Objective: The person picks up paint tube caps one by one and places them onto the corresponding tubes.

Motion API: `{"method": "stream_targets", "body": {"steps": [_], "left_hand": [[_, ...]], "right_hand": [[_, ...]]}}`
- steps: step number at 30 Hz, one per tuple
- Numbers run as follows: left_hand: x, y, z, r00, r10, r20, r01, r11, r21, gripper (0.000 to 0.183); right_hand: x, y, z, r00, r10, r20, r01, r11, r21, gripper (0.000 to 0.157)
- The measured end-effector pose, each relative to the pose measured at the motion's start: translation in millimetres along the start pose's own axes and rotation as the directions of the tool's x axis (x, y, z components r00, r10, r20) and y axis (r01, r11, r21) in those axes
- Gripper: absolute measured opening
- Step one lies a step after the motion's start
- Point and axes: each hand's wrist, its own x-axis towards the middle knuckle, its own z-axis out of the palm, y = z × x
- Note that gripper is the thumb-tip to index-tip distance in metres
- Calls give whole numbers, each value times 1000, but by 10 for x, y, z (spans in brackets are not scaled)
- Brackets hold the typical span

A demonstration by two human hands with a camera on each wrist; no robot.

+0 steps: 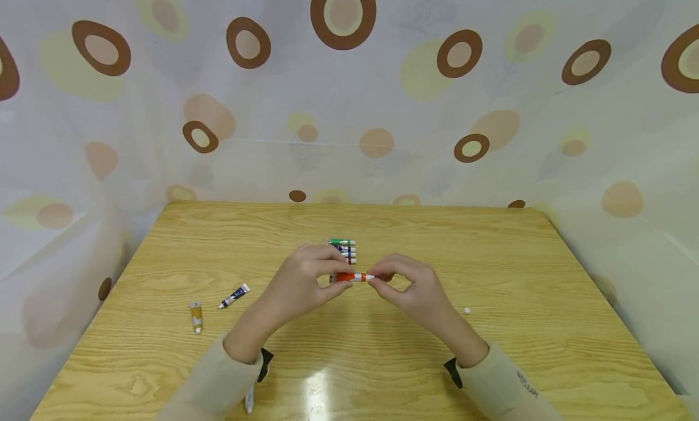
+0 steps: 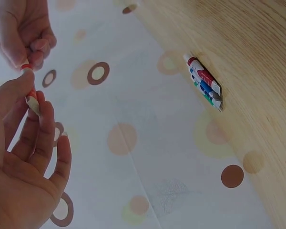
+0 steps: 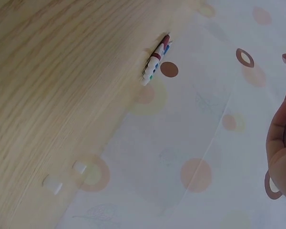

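Observation:
An orange-red paint tube [image 1: 349,277] is held level above the table between my two hands. My left hand [image 1: 303,278] pinches its body between thumb and fingers. At the white cap end, my right hand [image 1: 408,282] pinches with thumb and forefinger. In the left wrist view the tube [image 2: 32,98] shows its flat crimped end beneath the left hand's thumb; the cap end is hidden by the right hand [image 2: 26,36]. Just beyond the left hand lies a row of paint tubes [image 1: 344,242], green, blue and dark red, partly covered by that hand.
On the wooden table [image 1: 546,275] lie a dark blue tube [image 1: 235,296] and an ochre tube [image 1: 196,318] at left. Another tube [image 1: 249,400] peeks out by the left sleeve. A small white cap [image 1: 466,310] lies at right. A patterned curtain [image 1: 338,105] hangs behind.

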Motion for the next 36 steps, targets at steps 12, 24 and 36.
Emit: {"method": "stream_targets", "body": {"steps": [12, 24, 36], "left_hand": [[-5, 10, 9, 1000, -22, -14, 22, 999, 23, 17], [-23, 4, -7, 999, -39, -21, 39, 999, 3, 17], [-30, -36, -50, 997, -69, 26, 72, 985, -154, 17]], "right_hand": [[-6, 8, 17, 1000, -7, -1, 7, 1000, -9, 21], [26, 37, -27, 998, -42, 36, 43, 998, -52, 24], [32, 62, -62, 987, -159, 37, 161, 985, -55, 34]]}}
